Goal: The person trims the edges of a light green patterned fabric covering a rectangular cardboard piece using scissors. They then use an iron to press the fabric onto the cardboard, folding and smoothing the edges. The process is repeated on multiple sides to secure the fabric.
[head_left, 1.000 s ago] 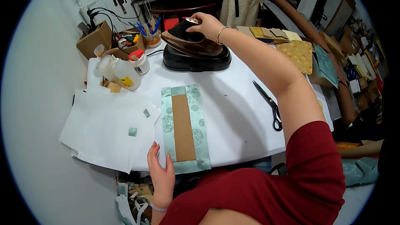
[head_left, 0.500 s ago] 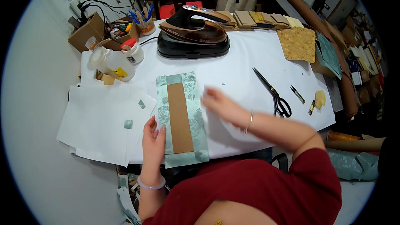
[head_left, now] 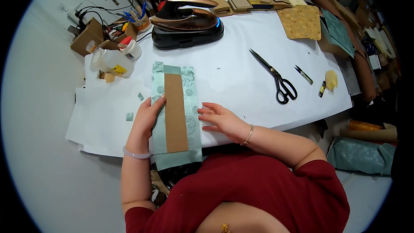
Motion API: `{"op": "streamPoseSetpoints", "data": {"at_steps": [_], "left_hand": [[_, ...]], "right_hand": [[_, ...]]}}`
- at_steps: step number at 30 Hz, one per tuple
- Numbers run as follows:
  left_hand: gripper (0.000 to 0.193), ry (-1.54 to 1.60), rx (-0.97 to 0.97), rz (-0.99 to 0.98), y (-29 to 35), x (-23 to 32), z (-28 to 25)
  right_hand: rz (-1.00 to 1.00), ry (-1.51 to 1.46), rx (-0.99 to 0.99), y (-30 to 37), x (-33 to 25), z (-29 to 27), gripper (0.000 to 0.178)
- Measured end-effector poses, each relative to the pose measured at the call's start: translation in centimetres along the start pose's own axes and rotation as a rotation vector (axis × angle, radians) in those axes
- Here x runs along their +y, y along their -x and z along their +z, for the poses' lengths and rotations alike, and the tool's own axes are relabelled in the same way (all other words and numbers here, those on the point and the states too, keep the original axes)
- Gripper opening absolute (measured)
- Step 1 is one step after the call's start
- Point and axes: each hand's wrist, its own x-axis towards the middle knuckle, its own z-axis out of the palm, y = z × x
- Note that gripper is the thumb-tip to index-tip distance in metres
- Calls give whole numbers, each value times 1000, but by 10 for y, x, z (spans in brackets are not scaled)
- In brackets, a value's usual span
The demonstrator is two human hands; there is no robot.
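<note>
A patterned pale green fabric piece (head_left: pixel 192 123) lies at the table's near edge, its lower end reaching past that edge. Down its middle runs a long brown cardboard strip (head_left: pixel 175 113), with a green band showing above and below it. My left hand (head_left: pixel 145 118) is closed on the fabric's left edge, thumb on top and the other fingers hidden underneath. By the right edge is my right hand (head_left: pixel 221 122), palm partly turned inward, fingers apart and holding nothing. Its fingertips come very close to the fabric; whether they touch it I cannot tell.
Black scissors (head_left: pixel 276 77), a small pen-like tool (head_left: pixel 304 74) and a small cutter (head_left: pixel 322 89) lie to the right. An iron (head_left: pixel 185 23) rests on its base at the back. White paper sheets (head_left: pixel 101 125), a plastic jug (head_left: pixel 113 62) and a red-lidded jar (head_left: pixel 130 48) are on the left.
My left hand has taken hold of the fabric's left edge. The right hand has come down and nearer to the right edge. My view has shifted a little.
</note>
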Motion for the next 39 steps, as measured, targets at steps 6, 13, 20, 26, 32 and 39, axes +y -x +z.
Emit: {"op": "streamPoseSetpoints", "data": {"at_steps": [6,13,20,26,32,39], "left_hand": [[27,-528,-39,344,70,59,14],[21,-1023,-98,366,115,82,43],[20,-1039,-164,287,101,64,50],[22,-895,-114,383,96,55,81],[23,-1110,-62,528,84,43,84],[27,-1126,-168,535,91,56,83]], "right_hand": [[-440,530,288,49,-14,-51,38],[-649,1382,985,109,-14,-153,35],[-661,1520,997,110,-28,-161,36],[-401,1527,869,111,-52,-181,36],[39,1393,561,96,-109,-179,40],[19,175,124,121,-112,-180,32]]}}
